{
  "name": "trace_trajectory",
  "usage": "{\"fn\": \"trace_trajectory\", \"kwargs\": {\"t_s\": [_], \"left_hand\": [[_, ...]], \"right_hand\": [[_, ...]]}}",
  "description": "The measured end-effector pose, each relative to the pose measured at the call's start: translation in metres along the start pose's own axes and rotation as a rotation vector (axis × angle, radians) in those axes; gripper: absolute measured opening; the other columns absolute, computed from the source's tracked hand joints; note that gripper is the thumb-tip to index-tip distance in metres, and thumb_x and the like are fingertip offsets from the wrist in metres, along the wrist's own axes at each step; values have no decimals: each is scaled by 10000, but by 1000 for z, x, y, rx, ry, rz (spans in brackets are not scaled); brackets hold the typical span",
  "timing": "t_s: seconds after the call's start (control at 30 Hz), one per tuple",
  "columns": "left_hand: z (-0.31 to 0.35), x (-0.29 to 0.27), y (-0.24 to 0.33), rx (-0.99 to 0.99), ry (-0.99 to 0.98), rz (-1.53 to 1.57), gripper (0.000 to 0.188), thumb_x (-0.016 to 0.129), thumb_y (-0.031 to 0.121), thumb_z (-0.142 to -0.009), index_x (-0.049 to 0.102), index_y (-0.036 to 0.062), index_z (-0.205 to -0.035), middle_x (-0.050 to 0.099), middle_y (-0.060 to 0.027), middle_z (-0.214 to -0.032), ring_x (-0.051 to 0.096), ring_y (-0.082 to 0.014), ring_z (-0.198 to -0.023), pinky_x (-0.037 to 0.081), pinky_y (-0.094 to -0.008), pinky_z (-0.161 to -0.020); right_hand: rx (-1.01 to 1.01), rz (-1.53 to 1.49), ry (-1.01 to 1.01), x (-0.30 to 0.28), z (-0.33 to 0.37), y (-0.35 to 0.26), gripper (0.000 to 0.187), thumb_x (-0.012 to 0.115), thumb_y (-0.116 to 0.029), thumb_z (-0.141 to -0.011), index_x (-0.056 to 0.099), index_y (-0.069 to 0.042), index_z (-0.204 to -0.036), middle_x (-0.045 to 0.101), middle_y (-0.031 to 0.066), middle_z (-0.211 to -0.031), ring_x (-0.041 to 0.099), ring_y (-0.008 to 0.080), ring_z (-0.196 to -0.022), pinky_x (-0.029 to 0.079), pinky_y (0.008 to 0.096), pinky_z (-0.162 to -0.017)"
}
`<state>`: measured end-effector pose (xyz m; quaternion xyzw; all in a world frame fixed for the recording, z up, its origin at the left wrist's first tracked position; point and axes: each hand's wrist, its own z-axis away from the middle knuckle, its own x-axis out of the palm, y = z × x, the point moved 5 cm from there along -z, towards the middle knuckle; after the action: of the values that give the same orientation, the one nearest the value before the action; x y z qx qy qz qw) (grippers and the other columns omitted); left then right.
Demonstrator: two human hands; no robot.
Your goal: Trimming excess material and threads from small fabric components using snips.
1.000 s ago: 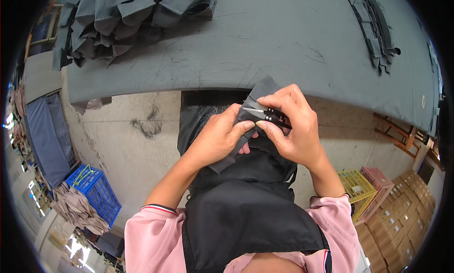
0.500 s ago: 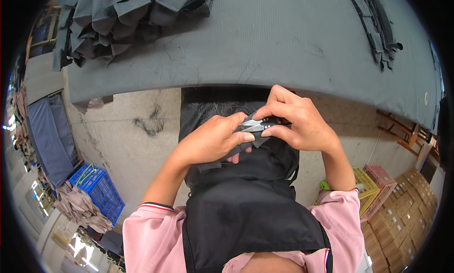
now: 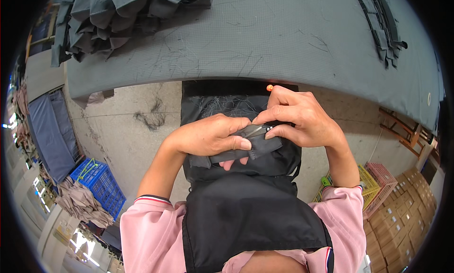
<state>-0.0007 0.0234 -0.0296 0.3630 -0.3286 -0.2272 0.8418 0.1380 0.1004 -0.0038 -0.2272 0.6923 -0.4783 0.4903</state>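
Note:
My left hand is closed on a dark grey fabric piece, thumb on top and fingertips showing beneath. The piece hangs over my black apron. In my right hand is a pair of thread snips, pinched between thumb and forefinger. Their metal blades point left and lie against the fabric by my left thumb. An orange tip sticks out above my right knuckles; I cannot tell what it belongs to. Loose thread ends lie on the apron beyond my hands.
Ahead is a table covered in grey cloth. It bears a heap of grey fabric pieces at left and a narrow bundle at right. A blue crate stands left; yellow and pink crates and cartons stand right.
The snips' blades show less and sit more among the fabric. More of the fabric piece now spreads out to the right under my right thumb. The orange tip has come into view.

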Motion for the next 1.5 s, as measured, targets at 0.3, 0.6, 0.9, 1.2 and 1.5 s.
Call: {"fn": "trace_trajectory", "kwargs": {"t_s": [0.3, 0.6, 0.9, 1.2, 1.5], "left_hand": [[1, 1, -1, -26, -15, 41, 213, 517, 230, -954, 524, 21, -999, 682, -70, -808, 638, -139, -559, 494, -261, -512], [0, -12, 4, 27, 422, -33, 209, 529, 183, -941, 524, -24, -964, 663, -88, -739, 626, -156, -543, 488, -283, -506], [-2, -9, 9, 14, 571, -20, 218, 526, 178, -936, 513, -32, -995, 661, -109, -784, 624, -156, -546, 491, -290, -504], [0, -5, 3, -14, 428, 112, 198, 524, 156, -938, 524, -19, -1031, 666, -96, -798, 628, -125, -570, 492, -259, -524], [0, -6, 5, -16, 433, 153, 199, 516, 153, -940, 524, -16, -1045, 661, -86, -793, 627, -124, -571, 490, -250, -515]], "right_hand": [[-29, 48, 30, 1, 2, -1, 261, 764, -159, -654, 707, -89, -898, 479, 28, -682, 512, 203, -613, 501, 402, -847], [18, 301, 411, -19, 12, -41, 349, 759, -64, -587, 666, -53, -923, 492, 61, -699, 519, 217, -561, 432, 316, -501], [293, 97, 609, 13, 30, -9, 232, 736, -27, -664, 669, -43, -885, 491, 62, -718, 522, 195, -573, 415, 301, -494], [214, 94, 490, 17, 28, -7, 258, 744, -43, -664, 673, -50, -912, 509, 59, -736, 522, 183, -571, 414, 304, -484], [236, 22, 459, 17, 24, -2, 264, 727, -16, -663, 691, -34, -924, 489, 54, -708, 476, 161, -621, 390, 268, -529]]}}
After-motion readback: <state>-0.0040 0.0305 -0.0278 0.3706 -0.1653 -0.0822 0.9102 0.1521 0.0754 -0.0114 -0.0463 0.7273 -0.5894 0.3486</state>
